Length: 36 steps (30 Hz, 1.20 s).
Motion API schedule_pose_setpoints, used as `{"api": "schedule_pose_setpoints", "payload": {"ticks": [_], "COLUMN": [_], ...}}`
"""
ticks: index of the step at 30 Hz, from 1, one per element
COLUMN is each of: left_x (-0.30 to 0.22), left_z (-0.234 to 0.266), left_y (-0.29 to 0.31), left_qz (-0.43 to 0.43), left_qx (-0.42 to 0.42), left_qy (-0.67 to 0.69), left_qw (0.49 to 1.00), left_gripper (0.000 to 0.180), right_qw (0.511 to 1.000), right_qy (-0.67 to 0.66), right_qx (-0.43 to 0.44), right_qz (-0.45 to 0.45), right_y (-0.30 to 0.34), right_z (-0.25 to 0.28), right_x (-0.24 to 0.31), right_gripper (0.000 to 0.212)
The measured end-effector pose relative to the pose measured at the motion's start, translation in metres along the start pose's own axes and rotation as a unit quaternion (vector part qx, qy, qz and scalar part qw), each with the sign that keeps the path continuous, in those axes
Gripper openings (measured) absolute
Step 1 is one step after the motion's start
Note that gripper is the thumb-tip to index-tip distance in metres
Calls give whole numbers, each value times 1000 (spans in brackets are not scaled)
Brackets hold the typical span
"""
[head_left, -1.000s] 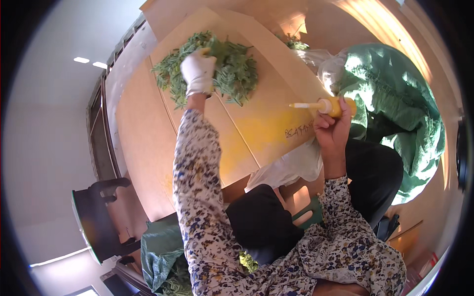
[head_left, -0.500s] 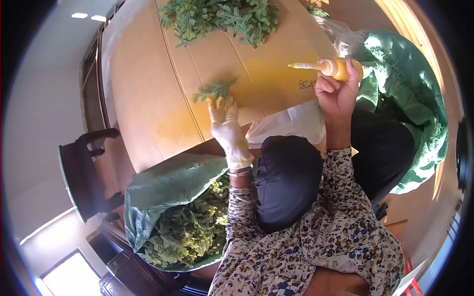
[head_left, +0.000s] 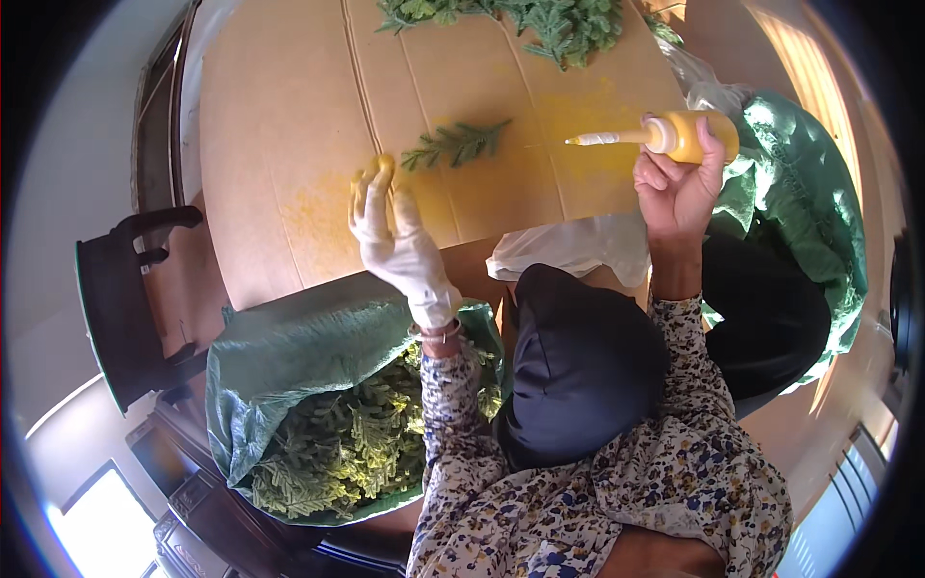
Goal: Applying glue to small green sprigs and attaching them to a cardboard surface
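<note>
One single green needle-leaved sprig (head_left: 458, 144) lies flat on one large brown cardboard sheet (head_left: 279, 125), apart from the other greenery. Just beside its left end is the left hand (head_left: 397, 241), in one white glove with yellow-stained fingertips; its fingers are spread and hold nothing. The bare right hand (head_left: 674, 197) is clenched around one yellow squeeze bottle with a long, narrow nozzle (head_left: 699, 138), held sideways, the nozzle pointing left toward the sprig. At least two yellow powdery stains mark the cardboard. Near its far edge sits one heap of green sprigs (head_left: 568, 24), cut off by the upper border and too tangled to count. Two green woven plastic sacks flank the person: one sack at left (head_left: 289, 352), open and packed with uncountable yellow-green foliage (head_left: 337, 443), and one crumpled sack at right (head_left: 800, 159). Between two black-clothed knees, one whitish translucent plastic bag (head_left: 568, 252) shows below the cardboard's near edge.
</note>
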<state>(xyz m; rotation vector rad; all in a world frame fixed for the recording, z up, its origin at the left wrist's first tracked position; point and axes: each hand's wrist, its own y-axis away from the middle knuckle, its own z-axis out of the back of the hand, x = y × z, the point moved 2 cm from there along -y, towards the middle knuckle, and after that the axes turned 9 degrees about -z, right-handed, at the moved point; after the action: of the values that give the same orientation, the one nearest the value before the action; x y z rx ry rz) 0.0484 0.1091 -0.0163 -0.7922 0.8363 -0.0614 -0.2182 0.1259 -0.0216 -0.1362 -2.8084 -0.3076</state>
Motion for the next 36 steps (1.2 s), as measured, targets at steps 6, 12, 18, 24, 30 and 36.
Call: {"api": "schedule_pose_setpoints", "payload": {"ticks": [6,12,18,24,30,36], "left_x": [10,14,15,17,22,22], "left_z": [-19,-35,-44,-38,-38,-37], "left_y": [-8,-16,4,11,12,14], "left_qz": [185,189,143,67,70,78], "left_qx": [-79,-58,2,28,49,59], "left_qy": [189,158,60,12,-9,-26], "left_qw": [961,967,988,997,996,995], "left_gripper": [14,9,24,31,35,38], "right_qw": [996,998,998,996,994,986], "right_qy": [81,48,66,89,105,166], "right_qx": [-43,-6,-5,1,17,6], "right_qz": [21,41,-13,-10,-13,31], "right_y": [-8,-29,-61,-79,-77,-40], "right_z": [-13,-35,-52,-34,-34,-41], "right_x": [-17,-37,-113,-142,-137,-91], "right_gripper": [23,23,24,32,34,20]}}
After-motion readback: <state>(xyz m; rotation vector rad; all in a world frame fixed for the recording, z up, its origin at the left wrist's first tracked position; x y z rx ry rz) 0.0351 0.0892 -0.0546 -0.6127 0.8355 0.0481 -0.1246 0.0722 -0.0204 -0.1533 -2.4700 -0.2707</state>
